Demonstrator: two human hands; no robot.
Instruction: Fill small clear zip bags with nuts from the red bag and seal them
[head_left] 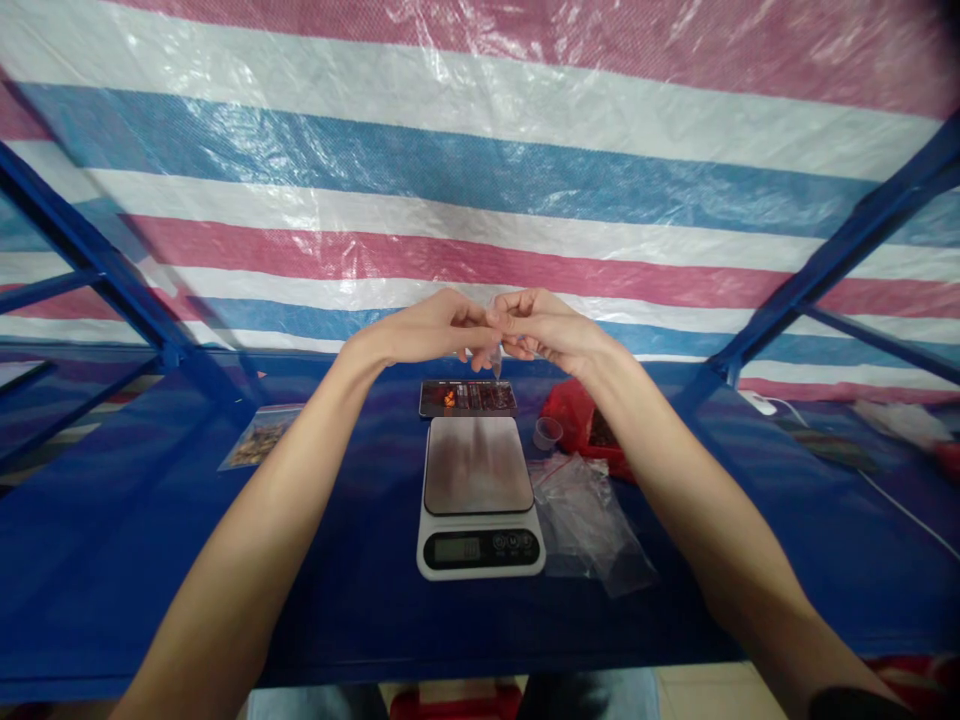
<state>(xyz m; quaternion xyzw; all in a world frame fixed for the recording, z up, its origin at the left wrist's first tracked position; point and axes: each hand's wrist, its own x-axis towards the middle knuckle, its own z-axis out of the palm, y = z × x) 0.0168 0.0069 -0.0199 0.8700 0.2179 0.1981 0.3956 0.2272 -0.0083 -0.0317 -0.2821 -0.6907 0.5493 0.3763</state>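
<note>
My left hand [435, 328] and my right hand [551, 330] meet fingertip to fingertip above the back of the scale. Between their pinched fingers is a small clear plastic bag [496, 362], mostly hidden, with a corner hanging down. Below stands a white kitchen scale [480, 490] with a bare metal plate; its display digits are too faint to read. Behind it lies a dark printed card or box [469, 398] with an orange picture. Right of the scale are a small clear cup [547, 433] and several empty clear zip bags [592, 520].
A red bag [566, 415] with dark contents sits partly behind my right forearm. At left lies a zip bag of brown bits [260, 440]. A white plug-like device [759, 402] with a cable is at far right. Blue posts [810, 270] and striped sheeting [480, 180] bound the blue shelf [337, 610].
</note>
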